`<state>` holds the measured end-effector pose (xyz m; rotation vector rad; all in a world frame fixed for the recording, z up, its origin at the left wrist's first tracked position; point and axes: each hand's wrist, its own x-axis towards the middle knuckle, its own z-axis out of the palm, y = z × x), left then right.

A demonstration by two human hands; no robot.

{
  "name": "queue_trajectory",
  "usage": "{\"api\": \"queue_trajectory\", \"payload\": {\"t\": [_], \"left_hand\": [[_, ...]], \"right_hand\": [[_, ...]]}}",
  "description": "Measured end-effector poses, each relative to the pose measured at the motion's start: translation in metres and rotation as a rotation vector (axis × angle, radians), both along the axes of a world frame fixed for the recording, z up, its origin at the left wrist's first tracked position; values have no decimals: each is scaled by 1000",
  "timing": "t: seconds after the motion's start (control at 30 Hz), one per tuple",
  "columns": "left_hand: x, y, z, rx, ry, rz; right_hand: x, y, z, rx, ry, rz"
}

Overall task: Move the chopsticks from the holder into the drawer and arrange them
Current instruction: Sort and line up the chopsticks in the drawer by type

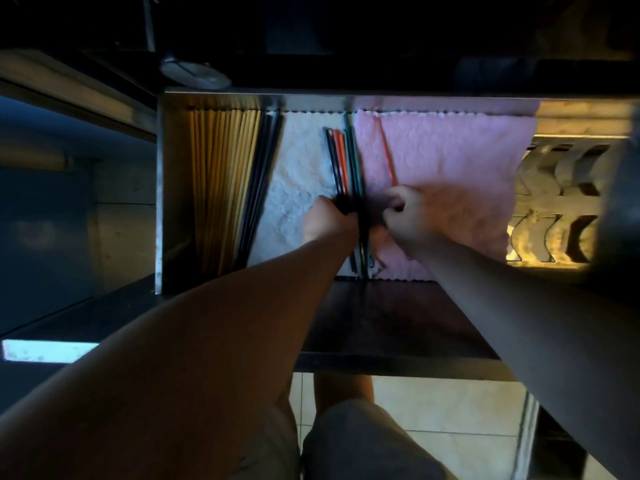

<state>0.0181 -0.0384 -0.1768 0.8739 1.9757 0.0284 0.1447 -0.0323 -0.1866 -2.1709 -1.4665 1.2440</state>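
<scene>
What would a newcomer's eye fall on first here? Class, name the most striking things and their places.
The pink cloth right of centre stands out most, with the right hand pinching one orange chopstick over it. At centre, the left hand grips a bundle of coloured chopsticks; pale wooden chopsticks lie at far left.

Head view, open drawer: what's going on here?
A person is arranging chopsticks in the drawer. The left hand grips a bundle of dark, orange and green chopsticks lying where the white cloth meets the pink cloth. The right hand pinches the near end of a single orange chopstick on the pink cloth. Wooden chopsticks lie in a row at the drawer's left side.
</scene>
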Motion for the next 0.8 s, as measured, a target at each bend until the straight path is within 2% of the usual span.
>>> {"api": "queue_trajectory", "payload": {"t": [0.1,0.37,0.57,0.7,0.8], "left_hand": [[5,3,-6,-9,45,70],[-6,2,-9,-25,-61,88],[-19,0,-5,-55,-56,190],[-27,-4,-4,-87,-149,299],[-29,-6,0,-60,-243,410]], "right_hand": [[10,2,-3,-8,-24,42],[18,8,3,13,-92,53],[16,16,-7,-50,-145,21],[16,21,-11,-85,-191,47],[13,22,-7,-24,-212,37]]}}
